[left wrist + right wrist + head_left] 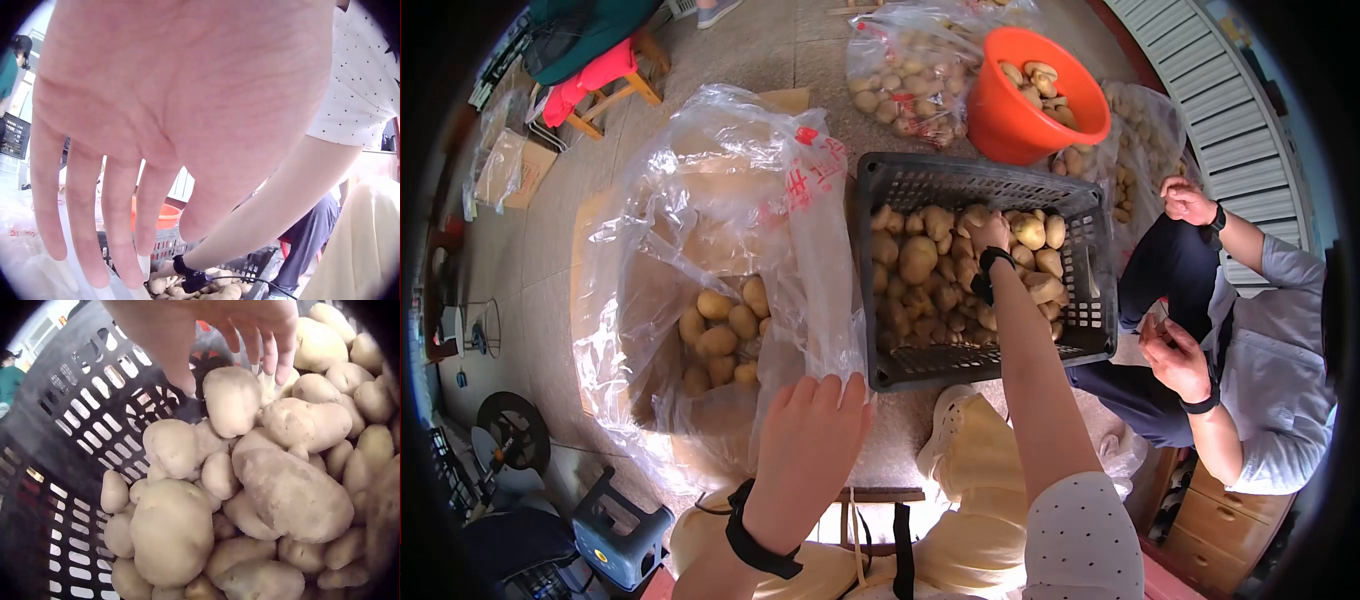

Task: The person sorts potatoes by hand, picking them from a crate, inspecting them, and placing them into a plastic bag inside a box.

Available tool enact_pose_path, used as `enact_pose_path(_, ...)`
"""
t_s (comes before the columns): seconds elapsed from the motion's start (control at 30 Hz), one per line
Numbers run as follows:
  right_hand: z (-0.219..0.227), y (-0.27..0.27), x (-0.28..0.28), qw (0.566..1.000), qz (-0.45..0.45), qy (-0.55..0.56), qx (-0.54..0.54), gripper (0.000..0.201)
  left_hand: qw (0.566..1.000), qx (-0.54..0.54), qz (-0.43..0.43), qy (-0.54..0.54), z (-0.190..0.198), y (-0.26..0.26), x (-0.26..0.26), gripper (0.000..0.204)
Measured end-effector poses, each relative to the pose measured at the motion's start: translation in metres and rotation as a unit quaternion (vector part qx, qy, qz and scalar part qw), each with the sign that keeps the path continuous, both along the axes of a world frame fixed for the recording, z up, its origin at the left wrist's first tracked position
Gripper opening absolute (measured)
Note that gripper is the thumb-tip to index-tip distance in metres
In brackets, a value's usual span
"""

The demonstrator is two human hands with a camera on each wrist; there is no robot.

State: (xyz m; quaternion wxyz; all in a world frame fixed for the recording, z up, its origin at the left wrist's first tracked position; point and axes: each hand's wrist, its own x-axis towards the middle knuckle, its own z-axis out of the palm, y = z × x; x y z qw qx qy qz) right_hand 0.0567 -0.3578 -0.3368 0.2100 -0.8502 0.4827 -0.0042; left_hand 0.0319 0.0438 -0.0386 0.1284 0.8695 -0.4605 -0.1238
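Right hand (990, 232) hovers empty, fingers loosely spread, over the crate's (900, 185) potatoes (232, 400), apparently mid-pick; left hand (810, 440) flat-open nearby, closing on the one just beneath seems next.

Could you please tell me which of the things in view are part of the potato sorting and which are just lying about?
In use:
right hand reaching into the potatoes
black crate
left hand at the plastic bag of potatoes

Lying about:
orange bucket
wooden stool
cardboard box
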Motion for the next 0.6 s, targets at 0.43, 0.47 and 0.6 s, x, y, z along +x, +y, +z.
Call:
enact_pose_path(0.43,-0.021,0.009,0.015,0.991,-0.087,0.064,-0.082,0.082,0.999,0.039,0.000,0.011,-0.004,-0.007,0.006,0.027)
enact_pose_path(0.47,-0.024,0.009,0.014,0.989,-0.083,0.071,-0.101,0.080,0.999,0.045,-0.003,0.011,-0.004,-0.007,0.005,0.027)
enact_pose_path(0.6,-0.010,0.017,0.015,0.988,-0.093,0.072,-0.096,0.080,0.999,0.051,-0.004,0.010,-0.006,-0.007,0.003,0.027)
